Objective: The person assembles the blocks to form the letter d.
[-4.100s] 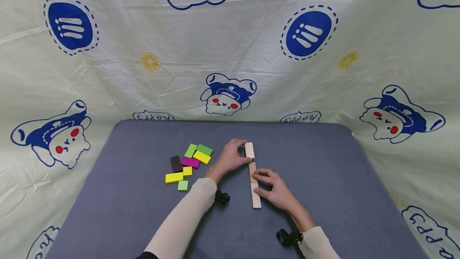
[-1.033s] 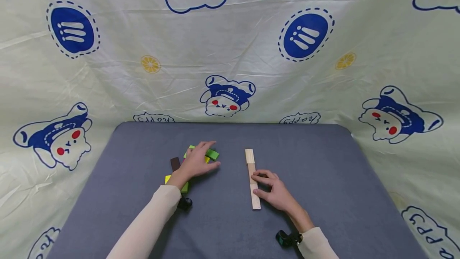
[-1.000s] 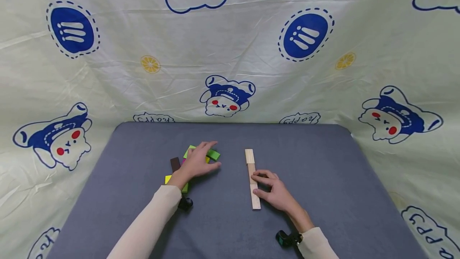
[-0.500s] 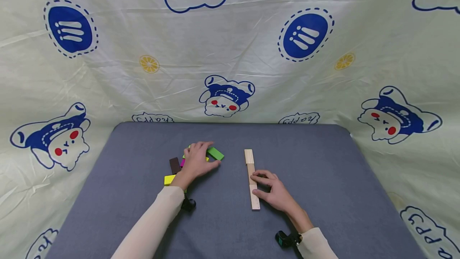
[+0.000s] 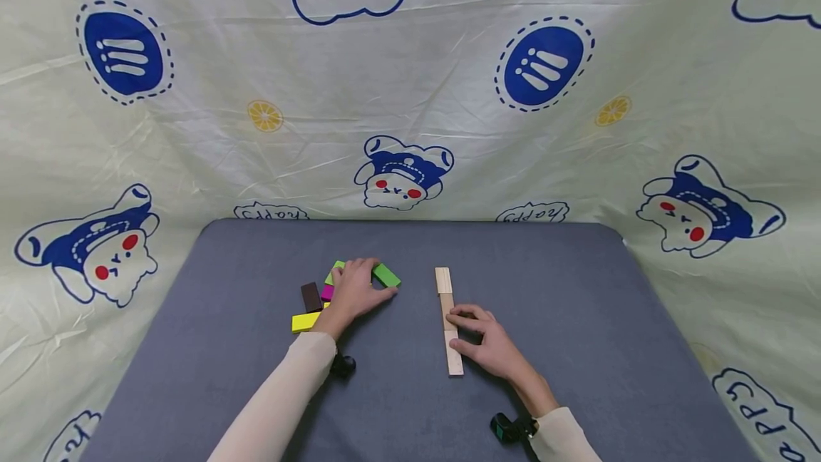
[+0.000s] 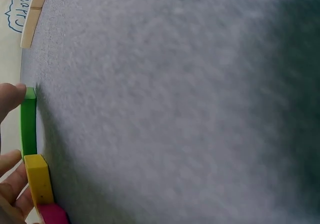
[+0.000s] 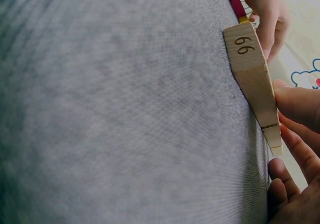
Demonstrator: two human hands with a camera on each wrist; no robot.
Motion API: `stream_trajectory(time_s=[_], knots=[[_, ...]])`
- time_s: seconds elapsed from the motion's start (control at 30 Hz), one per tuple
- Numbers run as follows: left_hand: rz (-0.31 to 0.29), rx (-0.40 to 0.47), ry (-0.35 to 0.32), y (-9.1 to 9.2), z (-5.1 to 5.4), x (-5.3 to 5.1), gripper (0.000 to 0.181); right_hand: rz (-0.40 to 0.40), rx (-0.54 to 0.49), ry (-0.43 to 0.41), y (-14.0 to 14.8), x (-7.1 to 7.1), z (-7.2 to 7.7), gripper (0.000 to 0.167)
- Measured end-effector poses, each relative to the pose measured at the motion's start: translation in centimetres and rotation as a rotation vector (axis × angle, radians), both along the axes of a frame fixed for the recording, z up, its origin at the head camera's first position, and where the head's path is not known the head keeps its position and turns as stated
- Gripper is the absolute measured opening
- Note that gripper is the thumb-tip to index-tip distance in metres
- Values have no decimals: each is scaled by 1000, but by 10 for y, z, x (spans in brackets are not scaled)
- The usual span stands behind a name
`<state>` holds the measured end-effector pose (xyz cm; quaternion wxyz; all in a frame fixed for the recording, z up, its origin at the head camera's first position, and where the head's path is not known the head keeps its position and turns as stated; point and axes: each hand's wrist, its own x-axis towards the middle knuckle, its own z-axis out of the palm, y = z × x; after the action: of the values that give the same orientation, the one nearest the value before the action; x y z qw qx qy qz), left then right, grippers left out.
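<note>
My left hand (image 5: 355,291) pinches a green block (image 5: 387,275) lengthwise, thumb at one end and a finger at the other, as the left wrist view shows. Under and beside that hand lie a light green block (image 5: 335,271), a magenta block (image 5: 327,293) and a yellow block (image 6: 39,179). Three plain wooden blocks (image 5: 452,353) form a line end to end to the right; the near one has digits on its end in the right wrist view. My right hand (image 5: 494,344) rests its thumb and fingertips along this line.
A dark brown block (image 5: 311,297) and another yellow block (image 5: 305,323) lie left of my left hand. Everything sits on a grey cloth-covered table (image 5: 564,291), with a printed curtain (image 5: 449,91) hanging behind its far edge.
Since 4.1 s ago, my left hand has left the far wooden block and moved to the coloured blocks. The green block has slid right and is now pinched. My right hand stays put.
</note>
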<state>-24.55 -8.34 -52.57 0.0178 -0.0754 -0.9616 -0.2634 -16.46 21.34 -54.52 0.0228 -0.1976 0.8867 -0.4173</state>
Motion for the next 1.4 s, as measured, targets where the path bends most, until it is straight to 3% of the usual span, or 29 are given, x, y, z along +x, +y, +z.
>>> stream_trajectory(time_s=[0.33,0.73,1.03,1.4], knots=[[-28,14,-6,5,-1,-6,64,-5,-3,-16,-3,-1,0,45],[-67,222,7,4,7,-10,64,6,6,7,-1,-2,-1,44],[-113,206,-10,11,15,-18,64,5,3,12,0,-1,-2,44],[-159,264,-47,30,25,-31,63,-5,0,3,-1,-1,-2,44]])
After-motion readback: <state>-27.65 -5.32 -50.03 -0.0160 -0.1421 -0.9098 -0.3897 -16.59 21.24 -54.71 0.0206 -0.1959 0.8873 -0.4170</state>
